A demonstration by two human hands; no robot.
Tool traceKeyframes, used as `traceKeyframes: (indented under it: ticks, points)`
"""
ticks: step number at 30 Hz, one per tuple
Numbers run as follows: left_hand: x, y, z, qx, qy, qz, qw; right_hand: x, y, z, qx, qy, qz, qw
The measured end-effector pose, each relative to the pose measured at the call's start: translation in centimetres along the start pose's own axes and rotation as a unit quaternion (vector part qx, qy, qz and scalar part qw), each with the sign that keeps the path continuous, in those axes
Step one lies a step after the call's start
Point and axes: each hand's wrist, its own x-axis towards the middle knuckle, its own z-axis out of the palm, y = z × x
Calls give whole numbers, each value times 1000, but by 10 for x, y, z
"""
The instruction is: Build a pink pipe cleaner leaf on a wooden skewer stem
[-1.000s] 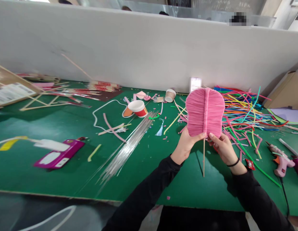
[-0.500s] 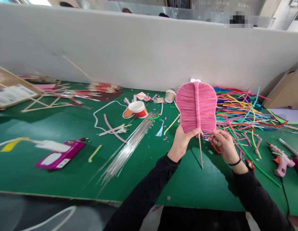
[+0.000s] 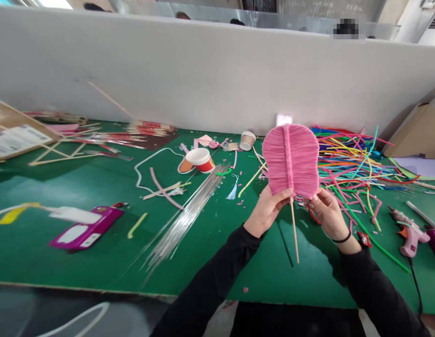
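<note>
I hold up a pink fan (image 3: 291,159) made of pipe cleaners, with a pink rib down its middle and a thin wooden stick (image 3: 294,231) hanging below. My left hand (image 3: 268,210) pinches the fan's lower left edge by the stick. My right hand (image 3: 328,215) grips the lower right corner. The fan stands upright above the green table (image 3: 238,243), tilted slightly left.
A heap of coloured pipe cleaners (image 3: 351,159) lies behind the fan at right. A pink glue gun (image 3: 410,234) sits at far right. Silver wires (image 3: 185,215), a red-and-white paper cup (image 3: 201,159), a brown cup (image 3: 247,139) and a magenta package (image 3: 86,228) lie leftward. A white partition (image 3: 203,75) backs the table.
The fan shifted left and then back right a little, and its stick swung from vertical to a slight slant. Both hands stayed on its lower edge.
</note>
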Motion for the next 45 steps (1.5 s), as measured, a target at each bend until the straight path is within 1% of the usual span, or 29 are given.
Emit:
traceKeyframes:
  ticks: [4,6,8,12,15,19,23,29,36,41,45]
  points:
    - [-1,0,1,-4,-11,-9,1000,-1,0,4,46,-9,28,999]
    - [0,0,2,7,-4,6,1000,-1,1,6,64,-5,40,997]
    - [1,0,2,24,18,49,998,-1,2,7,63,19,41,997]
    - [4,-3,1,83,87,178,977,1,4,8,21,110,32,993]
    - [2,-5,1,123,114,216,962,1,3,7,-36,147,17,988]
    - [-3,-5,6,145,130,226,955,-2,-2,7,-91,161,-11,983]
    - [-6,-4,13,151,133,232,952,-2,-6,11,-109,160,-12,981]
    - [-8,-6,16,170,133,234,948,2,-14,16,-93,174,5,980]
    - [-9,-5,17,184,142,242,942,4,-19,18,-89,172,5,981]
    - [-11,-2,18,189,121,240,945,5,-21,16,-74,162,10,984]
    - [-12,-2,18,183,115,227,950,5,-22,15,-76,151,13,985]
